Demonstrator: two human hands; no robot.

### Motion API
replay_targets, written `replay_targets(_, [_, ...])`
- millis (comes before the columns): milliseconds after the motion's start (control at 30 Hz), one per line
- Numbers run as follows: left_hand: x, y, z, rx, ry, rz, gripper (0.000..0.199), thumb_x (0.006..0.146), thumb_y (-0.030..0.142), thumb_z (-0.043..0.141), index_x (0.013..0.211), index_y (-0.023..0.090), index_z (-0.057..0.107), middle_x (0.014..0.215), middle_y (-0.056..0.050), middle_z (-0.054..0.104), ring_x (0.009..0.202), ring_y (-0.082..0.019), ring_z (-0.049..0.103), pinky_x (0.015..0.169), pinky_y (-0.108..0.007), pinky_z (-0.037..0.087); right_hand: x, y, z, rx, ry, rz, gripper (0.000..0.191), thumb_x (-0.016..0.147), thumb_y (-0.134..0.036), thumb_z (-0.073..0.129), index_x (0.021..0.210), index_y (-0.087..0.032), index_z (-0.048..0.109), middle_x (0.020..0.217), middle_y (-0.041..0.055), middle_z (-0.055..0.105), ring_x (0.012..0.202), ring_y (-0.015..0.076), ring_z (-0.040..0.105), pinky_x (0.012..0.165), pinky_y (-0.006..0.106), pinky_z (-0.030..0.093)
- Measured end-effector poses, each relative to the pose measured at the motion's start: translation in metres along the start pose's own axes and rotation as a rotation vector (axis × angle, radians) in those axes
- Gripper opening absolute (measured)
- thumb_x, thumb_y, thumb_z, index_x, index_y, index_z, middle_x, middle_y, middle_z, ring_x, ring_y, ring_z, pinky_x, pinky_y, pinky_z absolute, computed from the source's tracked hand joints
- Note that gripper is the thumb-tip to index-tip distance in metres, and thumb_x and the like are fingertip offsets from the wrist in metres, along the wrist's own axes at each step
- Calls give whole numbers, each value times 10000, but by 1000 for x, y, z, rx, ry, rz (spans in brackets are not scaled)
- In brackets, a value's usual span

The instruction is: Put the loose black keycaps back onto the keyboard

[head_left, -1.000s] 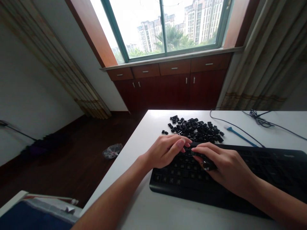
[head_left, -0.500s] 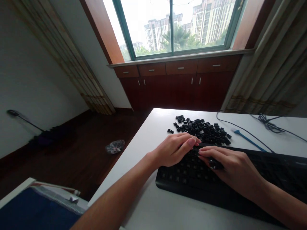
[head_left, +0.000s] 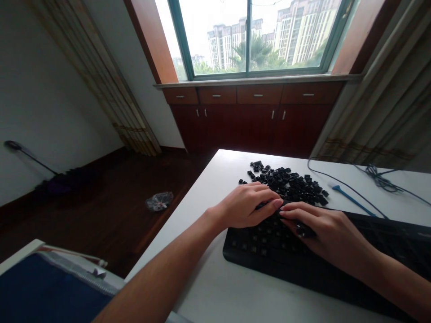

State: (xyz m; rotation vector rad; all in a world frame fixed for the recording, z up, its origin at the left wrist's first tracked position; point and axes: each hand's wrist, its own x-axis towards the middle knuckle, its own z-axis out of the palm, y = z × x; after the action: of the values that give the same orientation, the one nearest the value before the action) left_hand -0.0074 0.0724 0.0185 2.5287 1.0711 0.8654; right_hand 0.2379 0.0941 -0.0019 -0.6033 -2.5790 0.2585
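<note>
A black keyboard (head_left: 286, 269) lies on the white table, with bare key positions showing at its left end. Over its upper left part my left hand (head_left: 251, 204) is closed, thumb and fingertips drawn together; whatever they pinch is hidden. My right hand (head_left: 323, 226) rests over the keyboard, index finger and thumb almost meeting the left fingertips. Its lower fingers curl around a small glossy black thing (head_left: 305, 230), mostly covered and of unclear kind. Just beyond both hands lies a heap of loose black keycaps (head_left: 292, 184).
A blue brush-like tool (head_left: 353, 200) and a black cable (head_left: 380, 179) lie right of the heap on the white table (head_left: 208, 269). On the floor left are a clear plastic bag (head_left: 159, 201) and a dark umbrella-like thing (head_left: 63, 181). Blue cloth (head_left: 43, 291) is at lower left.
The view has shifted slightly, so the table and keyboard sit a little farther right. My left thumb and fingertips have come closer together, near the right fingertips.
</note>
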Motion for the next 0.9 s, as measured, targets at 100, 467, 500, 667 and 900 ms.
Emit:
replay_targets(100, [0, 0, -1, 22, 28, -8, 319, 1040, 332, 405, 1092, 181, 681, 1013, -85, 721, 933, -189, 660, 891, -351, 507, 2, -4, -6, 10, 88, 77, 259, 945, -318, 622, 1192, -241, 613, 1119, 53, 716, 835, 194, 711, 713, 322, 562])
replay_targets(467, [-4, -22, -7, 179, 342, -262, 329, 1038, 335, 402, 909, 170, 655, 844, -54, 671, 789, -160, 600, 725, -301, 466, 78, -44, -19, 1251, 391, 433, 498, 887, -306, 640, 455, -224, 407, 380, -67, 308, 336, 78, 267, 339, 262, 188])
replay_targets(500, [-4, -25, -8, 201, 361, -288, 315, 1035, 333, 409, 927, 170, 656, 859, -54, 675, 788, -161, 599, 716, -299, 465, 82, -46, -18, 1286, 430, 384, 491, 886, -269, 627, 447, -221, 410, 375, -68, 305, 333, 74, 263, 343, 260, 185])
replay_targets(667, [-10, -43, -15, 343, 366, -351, 247, 1012, 342, 467, 1005, 184, 657, 958, -60, 689, 824, -182, 616, 766, -329, 480, 82, -42, -3, 1279, 418, 341, 503, 892, -315, 623, 436, -213, 436, 380, -60, 346, 350, 68, 282, 368, 255, 206])
replay_targets(900, [-26, -69, -27, 307, 124, -219, 261, 995, 357, 518, 1166, 231, 668, 1142, -82, 698, 1083, -235, 621, 957, -392, 488, 80, -36, -19, 1387, 455, 414, 500, 860, -292, 642, 445, -222, 371, 370, -76, 294, 322, 68, 250, 342, 256, 187])
